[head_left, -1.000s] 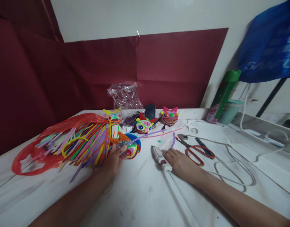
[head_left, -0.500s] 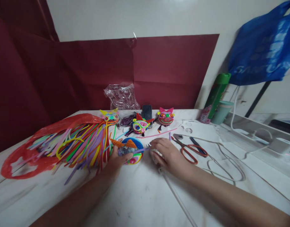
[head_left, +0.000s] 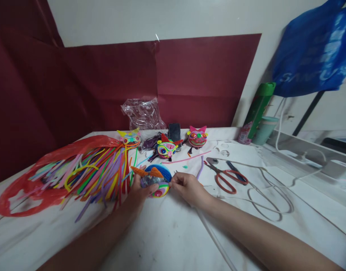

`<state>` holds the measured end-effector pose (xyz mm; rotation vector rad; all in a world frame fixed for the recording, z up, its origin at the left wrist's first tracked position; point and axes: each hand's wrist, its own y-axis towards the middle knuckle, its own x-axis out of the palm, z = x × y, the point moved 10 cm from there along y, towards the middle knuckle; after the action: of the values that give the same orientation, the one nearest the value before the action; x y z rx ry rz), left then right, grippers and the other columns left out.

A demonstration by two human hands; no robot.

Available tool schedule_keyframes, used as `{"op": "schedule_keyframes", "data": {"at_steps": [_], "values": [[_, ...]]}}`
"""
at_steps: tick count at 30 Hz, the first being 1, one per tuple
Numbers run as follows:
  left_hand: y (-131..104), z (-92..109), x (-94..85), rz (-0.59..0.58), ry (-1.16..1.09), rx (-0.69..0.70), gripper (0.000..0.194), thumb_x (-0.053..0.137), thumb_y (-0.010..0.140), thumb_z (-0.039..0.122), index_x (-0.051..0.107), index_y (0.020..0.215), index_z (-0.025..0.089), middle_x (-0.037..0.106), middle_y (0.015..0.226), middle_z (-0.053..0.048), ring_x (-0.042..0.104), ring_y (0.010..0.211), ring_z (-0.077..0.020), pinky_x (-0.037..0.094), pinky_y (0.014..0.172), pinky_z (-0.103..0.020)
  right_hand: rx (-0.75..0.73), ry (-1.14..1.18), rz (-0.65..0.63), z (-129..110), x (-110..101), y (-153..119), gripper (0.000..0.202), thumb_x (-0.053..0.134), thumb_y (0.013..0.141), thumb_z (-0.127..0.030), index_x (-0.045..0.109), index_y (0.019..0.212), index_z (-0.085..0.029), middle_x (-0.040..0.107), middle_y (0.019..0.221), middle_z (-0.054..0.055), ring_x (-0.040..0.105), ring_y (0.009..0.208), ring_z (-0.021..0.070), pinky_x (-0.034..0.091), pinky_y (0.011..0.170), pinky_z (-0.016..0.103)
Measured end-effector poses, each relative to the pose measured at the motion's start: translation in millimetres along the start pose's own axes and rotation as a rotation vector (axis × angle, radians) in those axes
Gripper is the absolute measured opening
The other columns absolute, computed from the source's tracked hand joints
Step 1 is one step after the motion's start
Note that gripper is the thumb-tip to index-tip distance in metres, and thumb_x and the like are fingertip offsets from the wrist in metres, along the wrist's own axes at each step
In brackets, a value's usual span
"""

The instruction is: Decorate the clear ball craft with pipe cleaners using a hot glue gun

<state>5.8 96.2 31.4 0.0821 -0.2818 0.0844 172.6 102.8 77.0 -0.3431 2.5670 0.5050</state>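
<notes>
My left hand point(head_left: 141, 191) is closed around a half-decorated lion-head ornament point(head_left: 160, 172) made of coiled pipe cleaners, with a blue back, orange ears, a red eye and a bare shiny patch. A purple pipe cleaner point(head_left: 163, 183) crosses its front. At the ornament's right edge, my right hand point(head_left: 188, 188) pinches the end of that purple pipe cleaner, though the fingers mostly hide it. Behind stand three similar lion heads: one with red ears point(head_left: 166, 148), one pink point(head_left: 197, 137) and one with yellow ears point(head_left: 130, 137).
Many coloured pipe cleaners point(head_left: 105, 173) lie on a red plastic bag point(head_left: 11, 203) at left. Red-handled scissors point(head_left: 226, 182), a loose purple pipe cleaner point(head_left: 200, 168) and a white cable point(head_left: 287, 203) are at right. A phone point(head_left: 174, 131) and clear plastic wrapping point(head_left: 143, 114) stand behind.
My right hand has moved left and down to the ornament's edge, and the purple strip now lies closer against it. My left hand keeps its hold. The view has shifted slightly.
</notes>
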Motion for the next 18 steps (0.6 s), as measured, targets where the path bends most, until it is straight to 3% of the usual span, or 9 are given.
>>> {"op": "schedule_keyframes", "data": {"at_steps": [7,12,18], "values": [[-0.1,-0.2,7.3,-0.031,-0.036,-0.027,0.07,0.082,0.052,0.023,0.052,0.115,0.02,0.069,0.095,-0.004,0.066,0.084,-0.0207,0.052,0.073,-0.029,-0.001,0.01,-0.008,3.5,1.7,0.9,0.015,0.054,0.077,-0.016,0.051,0.062,-0.018,0.05,0.058,-0.005,0.045,0.058,0.0109,0.036,0.055,0.021],[-1.3,4.8,11.1,-0.037,-0.064,-0.026,0.057,0.075,0.064,0.034,0.053,0.115,0.023,0.067,0.105,-0.004,0.063,0.099,-0.0212,0.05,0.082,-0.029,0.01,0.014,-0.008,8.6,1.8,0.6,0.014,0.053,0.076,-0.015,0.05,0.063,-0.018,0.05,0.059,-0.004,0.045,0.058,0.0111,0.035,0.055,0.022],[-0.7,2.5,12.0,-0.087,-0.026,-0.033,0.063,0.076,0.061,0.025,0.05,0.118,0.024,0.066,0.11,-0.003,0.063,0.1,-0.02,0.048,0.084,-0.027,0.04,0.094,0.022,12.6,-1.0,-1.1,0.011,0.056,0.073,-0.018,0.047,0.066,-0.02,0.049,0.059,-0.006,0.043,0.055,0.0101,0.034,0.053,0.022]]}}
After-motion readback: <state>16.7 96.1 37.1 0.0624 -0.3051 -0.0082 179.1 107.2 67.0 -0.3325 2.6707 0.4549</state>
